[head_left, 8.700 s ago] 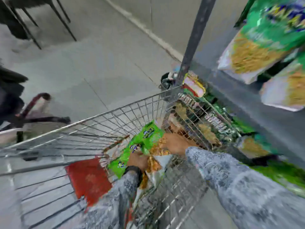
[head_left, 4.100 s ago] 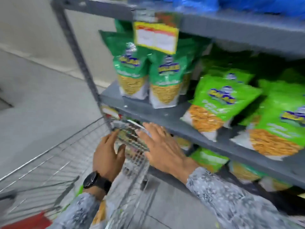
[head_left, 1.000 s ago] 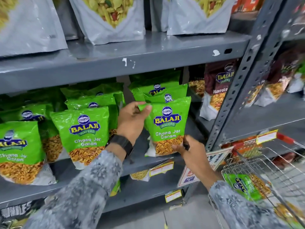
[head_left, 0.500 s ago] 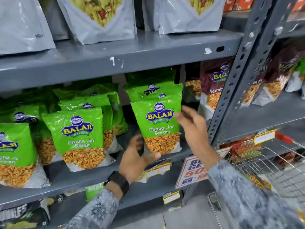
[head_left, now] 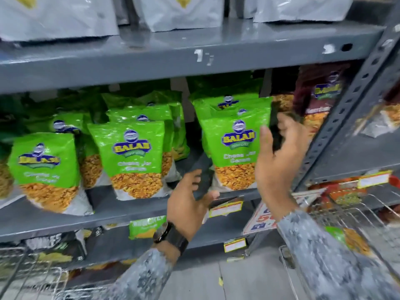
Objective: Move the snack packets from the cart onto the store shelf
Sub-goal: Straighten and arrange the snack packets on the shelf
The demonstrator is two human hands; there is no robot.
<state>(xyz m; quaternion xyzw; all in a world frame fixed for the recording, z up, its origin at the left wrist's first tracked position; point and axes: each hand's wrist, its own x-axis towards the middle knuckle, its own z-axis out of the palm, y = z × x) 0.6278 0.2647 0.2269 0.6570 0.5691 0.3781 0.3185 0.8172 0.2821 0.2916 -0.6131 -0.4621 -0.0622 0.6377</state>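
A green Balaji snack packet [head_left: 234,146] stands upright at the front of the grey middle shelf [head_left: 134,215], with more green packets stacked behind it. My right hand [head_left: 279,167] hovers just right of that packet, fingers apart, holding nothing. My left hand [head_left: 188,204] is lower, below the packet's left corner at the shelf edge, open and empty. Another green packet [head_left: 348,237] lies in the wire cart [head_left: 372,213] at the lower right.
More green packets [head_left: 132,156] fill the shelf to the left. A maroon packet [head_left: 318,100] stands right of the row. A slotted steel upright [head_left: 346,118] rises on the right. White bags [head_left: 179,11] sit on the upper shelf. A second wire basket [head_left: 28,271] shows at bottom left.
Both hands let go of the green packet, which now stands on the shelf. My left hand dropped to the shelf edge and my right hand rose beside the packet.
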